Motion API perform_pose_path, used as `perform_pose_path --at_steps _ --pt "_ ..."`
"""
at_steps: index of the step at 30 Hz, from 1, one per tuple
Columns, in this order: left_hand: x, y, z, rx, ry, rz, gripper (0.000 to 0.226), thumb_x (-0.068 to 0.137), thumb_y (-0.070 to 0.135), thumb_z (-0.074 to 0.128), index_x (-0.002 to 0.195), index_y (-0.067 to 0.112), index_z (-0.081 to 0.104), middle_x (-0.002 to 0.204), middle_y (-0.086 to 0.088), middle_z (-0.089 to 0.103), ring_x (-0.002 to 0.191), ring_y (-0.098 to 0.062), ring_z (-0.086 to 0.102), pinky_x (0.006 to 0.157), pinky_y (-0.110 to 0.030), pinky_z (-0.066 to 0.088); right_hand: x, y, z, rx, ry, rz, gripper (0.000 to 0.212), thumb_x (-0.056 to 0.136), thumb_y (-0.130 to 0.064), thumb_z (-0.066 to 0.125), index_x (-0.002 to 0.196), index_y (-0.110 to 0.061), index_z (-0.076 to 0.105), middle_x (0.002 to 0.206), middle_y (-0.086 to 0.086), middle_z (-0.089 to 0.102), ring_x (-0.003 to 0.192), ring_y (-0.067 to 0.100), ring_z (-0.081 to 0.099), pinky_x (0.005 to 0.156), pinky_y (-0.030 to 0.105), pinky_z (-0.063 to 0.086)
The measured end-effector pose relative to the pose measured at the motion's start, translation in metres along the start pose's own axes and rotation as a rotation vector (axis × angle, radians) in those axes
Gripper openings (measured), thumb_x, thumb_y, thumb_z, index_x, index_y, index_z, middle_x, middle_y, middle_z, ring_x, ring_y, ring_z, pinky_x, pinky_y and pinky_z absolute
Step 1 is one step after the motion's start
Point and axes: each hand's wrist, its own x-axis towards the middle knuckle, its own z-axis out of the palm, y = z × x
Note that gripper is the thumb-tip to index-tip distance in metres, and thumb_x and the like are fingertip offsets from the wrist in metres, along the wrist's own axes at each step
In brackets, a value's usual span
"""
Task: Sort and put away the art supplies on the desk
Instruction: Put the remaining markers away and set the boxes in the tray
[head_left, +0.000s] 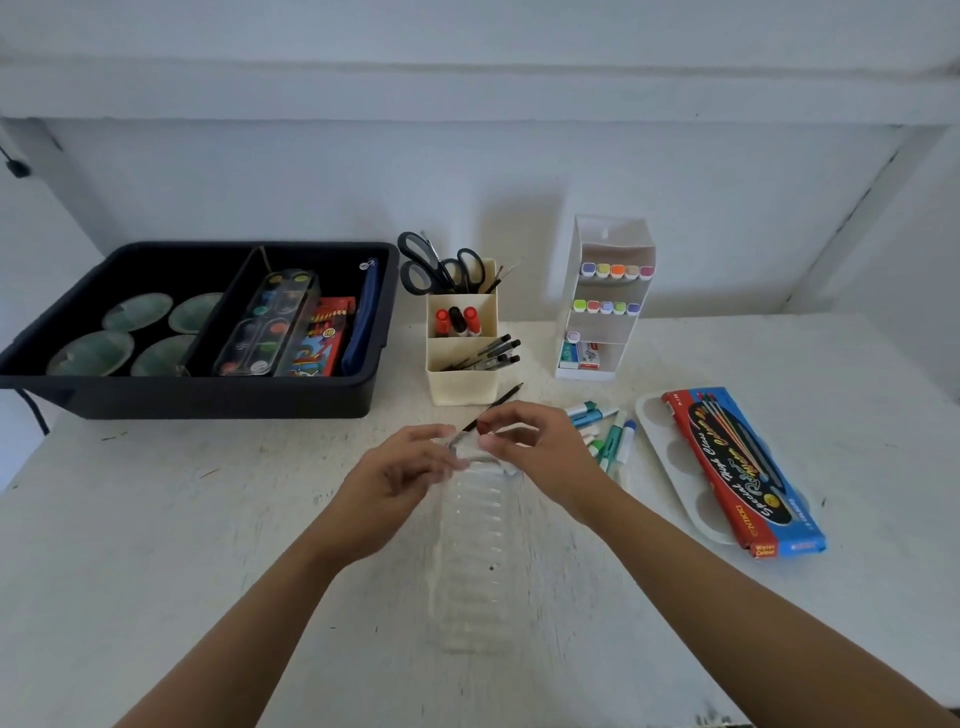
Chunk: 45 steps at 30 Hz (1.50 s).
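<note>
A clear ribbed plastic sleeve (472, 545) lies lengthwise on the white desk in front of me. My left hand (400, 467) pinches the left side of the sleeve's far, open end. My right hand (540, 447) is at the right side of that end, thumb and forefinger closed on a thin black pencil (506, 395). The pencil's lower end is at the sleeve's mouth and its tip points up and to the right. Loose green and blue markers (610, 436) lie just right of my right hand.
A black tray (208, 402) with paint pans, a watercolour set and crayons sits at back left. A cream organiser (460, 384) holds scissors (421, 265), glue sticks and pens. A white marker rack (566, 291) stands beside it. A watercolour box (743, 467) lies on a white palette (670, 457) at the right.
</note>
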Motion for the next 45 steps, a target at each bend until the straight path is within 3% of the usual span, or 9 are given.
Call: perform_pose_path --at_steps 4,6,11,18,24,31,36,40,45 --pt "0.001 0.005 -0.003 -0.553 -0.024 -0.352 0.032 0.104 0.004 0.051 0.118 0.025 0.071 0.126 0.004 0.069 0.109 -0.023 0.073 0.084 -0.027 0.060 -0.002 0.002 -0.001 -0.007 0.126 -0.038 0.017 0.083 -0.013 0.080 0.097 -0.024 0.076 0.092 -0.015 0.075 0.087 0.005 0.069 0.078 0.018 0.056" --pt "-0.003 0.006 -0.003 -0.586 -0.079 -0.405 0.026 0.101 0.015 0.061 0.126 0.024 0.065 0.121 0.002 0.073 0.106 -0.028 0.074 0.082 -0.031 0.062 -0.005 0.004 0.000 -0.033 0.175 -0.030 0.018 0.082 -0.015 0.081 0.094 -0.026 0.076 0.090 -0.018 0.073 0.087 0.000 0.067 0.073 0.012 0.054" --pt "-0.008 0.012 0.009 -0.405 -0.098 -0.452 0.047 0.080 0.035 0.084 0.122 0.032 0.064 0.109 0.004 0.077 0.097 -0.021 0.076 0.078 -0.028 0.062 -0.014 0.008 0.002 0.007 0.352 -0.051 0.021 0.080 -0.014 0.082 0.086 -0.033 0.074 0.088 -0.018 0.073 0.088 0.002 0.068 0.078 0.015 0.054" --pt "-0.001 0.016 0.014 -0.054 -0.102 -0.418 0.033 0.097 0.018 0.068 0.124 0.036 0.064 0.104 0.005 0.075 0.087 -0.014 0.075 0.079 -0.023 0.061 -0.031 0.011 -0.003 -0.202 0.284 -0.059 0.019 0.083 -0.021 0.079 0.089 -0.036 0.068 0.089 -0.021 0.069 0.089 -0.004 0.062 0.072 0.009 0.048" --pt "0.006 0.005 0.012 0.479 -0.153 -0.222 0.042 0.105 0.021 0.053 0.143 0.038 0.055 0.126 0.008 0.063 0.094 -0.005 0.057 0.080 -0.012 0.044 -0.053 0.029 0.005 -0.423 0.274 -0.166 0.015 0.083 -0.026 0.080 0.095 -0.028 0.072 0.090 -0.020 0.065 0.087 0.002 0.057 0.072 0.008 0.042" --pt "-0.017 -0.015 0.034 0.642 -0.021 -0.040 0.036 0.104 0.018 0.057 0.138 0.027 0.063 0.137 0.005 0.062 0.122 -0.010 0.052 0.100 -0.013 0.033 -0.053 0.047 0.020 -0.602 0.248 -0.215 0.017 0.086 -0.031 0.077 0.093 -0.017 0.073 0.096 -0.009 0.058 0.074 0.003 0.052 0.074 0.010 0.046" --pt "-0.037 -0.013 0.039 0.773 0.058 0.063 0.030 0.096 0.020 0.070 0.125 0.022 0.072 0.129 -0.002 0.068 0.125 -0.029 0.059 0.104 -0.053 0.038 -0.051 0.050 0.025 -0.679 0.206 -0.301 0.017 0.089 -0.027 0.074 0.087 -0.010 0.073 0.095 0.003 0.062 0.077 0.008 0.053 0.074 0.023 0.053" --pt "-0.051 -0.017 0.039 0.795 -0.096 -0.077 0.061 0.100 0.063 0.026 0.152 0.036 0.042 0.155 0.014 0.043 0.146 -0.012 0.032 0.115 -0.047 0.018 -0.052 0.050 0.023 -0.713 0.202 -0.365 0.019 0.092 -0.024 0.071 0.083 -0.008 0.075 0.091 0.002 0.062 0.078 0.012 0.055 0.074 0.032 0.053" --pt "-0.043 -0.018 0.030 0.879 -0.098 -0.054 0.058 0.102 0.061 0.038 0.155 0.036 0.037 0.159 0.013 0.041 0.148 -0.015 0.028 0.114 -0.049 0.018 -0.052 0.054 0.005 -0.830 0.038 -0.439 0.018 0.090 -0.023 0.066 0.099 -0.014 0.079 0.102 -0.005 0.059 0.093 0.012 0.048 0.085 0.034 0.048"
